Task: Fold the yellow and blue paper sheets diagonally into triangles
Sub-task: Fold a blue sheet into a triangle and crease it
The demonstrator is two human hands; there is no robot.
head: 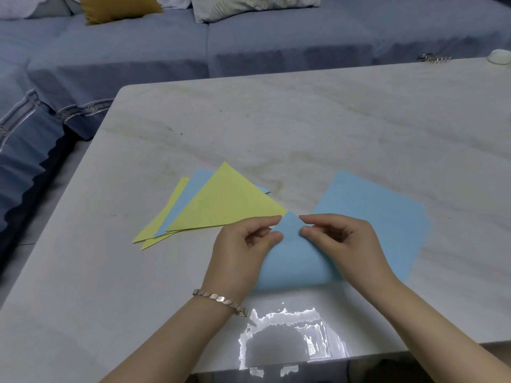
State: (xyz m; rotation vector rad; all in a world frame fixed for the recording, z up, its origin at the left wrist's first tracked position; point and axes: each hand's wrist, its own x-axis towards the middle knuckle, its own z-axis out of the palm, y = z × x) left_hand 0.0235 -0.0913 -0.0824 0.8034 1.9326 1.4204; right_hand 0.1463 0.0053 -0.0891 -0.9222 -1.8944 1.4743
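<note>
The left hand and the right hand each pinch the top corner of a blue paper sheet, doubled over with a rounded, uncreased fold near the person. It lies on the marble table, touching the flat blue sheets on its right, and just left is a pile of folded yellow and blue triangles.

Light was even, cool and moderately bright. A strong specular glare patch sat on the glossy table near its front edge. Shadows were soft. Wide-angle distortion bowed the frame edges; detail was slightly soft.
</note>
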